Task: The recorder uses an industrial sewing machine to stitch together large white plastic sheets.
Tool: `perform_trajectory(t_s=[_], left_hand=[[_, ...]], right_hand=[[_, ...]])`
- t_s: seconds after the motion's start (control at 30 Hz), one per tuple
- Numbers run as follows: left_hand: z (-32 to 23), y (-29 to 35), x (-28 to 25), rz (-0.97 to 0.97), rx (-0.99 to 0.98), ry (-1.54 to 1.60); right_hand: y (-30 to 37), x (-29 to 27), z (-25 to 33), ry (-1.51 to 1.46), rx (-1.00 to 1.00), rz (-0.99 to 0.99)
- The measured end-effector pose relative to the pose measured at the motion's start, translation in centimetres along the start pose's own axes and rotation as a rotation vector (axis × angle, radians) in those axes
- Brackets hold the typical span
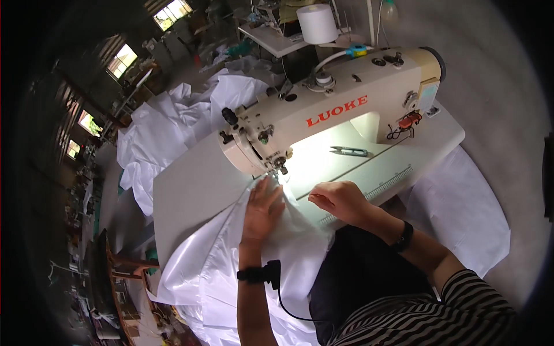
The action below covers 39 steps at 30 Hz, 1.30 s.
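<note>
My left hand (262, 210) lies flat on white fabric (213, 254), fingers stretched toward the needle area of a cream sewing machine (340, 109). The fabric runs from under the presser foot (273, 175) down over the table's front edge into my lap. To the right, my right hand (340, 202) is held over the front of the machine table, fingers curled in and closed. Whatever they may hold is hidden. Behind that hand, thread snips (349, 151) rest on the lit machine bed under the arm.
More white fabric (179, 115) is heaped beyond the table (196, 173) at the left. Another white piece (461, 207) hangs off the right side. A white thread cone (317, 24) stands behind the machine. A wooden stool or rack (124, 277) is at lower left.
</note>
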<state>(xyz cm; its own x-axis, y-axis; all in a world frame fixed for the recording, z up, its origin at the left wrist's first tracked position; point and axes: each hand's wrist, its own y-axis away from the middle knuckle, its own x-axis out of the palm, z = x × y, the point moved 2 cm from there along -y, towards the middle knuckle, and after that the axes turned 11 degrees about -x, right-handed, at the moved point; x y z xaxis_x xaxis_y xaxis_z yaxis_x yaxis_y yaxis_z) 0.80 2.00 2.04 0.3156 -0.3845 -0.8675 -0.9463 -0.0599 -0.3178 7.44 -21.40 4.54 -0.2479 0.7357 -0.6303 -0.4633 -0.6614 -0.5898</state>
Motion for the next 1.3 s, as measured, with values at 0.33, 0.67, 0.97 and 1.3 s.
perform_trajectory(t_s=[0.33,0.67,0.97,1.3], left_hand=[[-0.8,30.4,-0.2,-0.122,-0.85,0.274],[1.4,34.2,-1.5,-0.319,-1.101,0.525],[4.7,45.7,4.3,-0.652,-1.379,-0.016],[16.9,32.0,-15.9,-0.501,-0.969,-0.303]], right_hand=[[13.4,1.4,1.1,-0.319,0.325,0.256],[15.8,11.8,1.4,-0.407,0.459,0.599],[17.4,8.0,8.3,-0.748,0.154,0.456],[14.7,8.7,12.6,-1.179,0.145,0.435]])
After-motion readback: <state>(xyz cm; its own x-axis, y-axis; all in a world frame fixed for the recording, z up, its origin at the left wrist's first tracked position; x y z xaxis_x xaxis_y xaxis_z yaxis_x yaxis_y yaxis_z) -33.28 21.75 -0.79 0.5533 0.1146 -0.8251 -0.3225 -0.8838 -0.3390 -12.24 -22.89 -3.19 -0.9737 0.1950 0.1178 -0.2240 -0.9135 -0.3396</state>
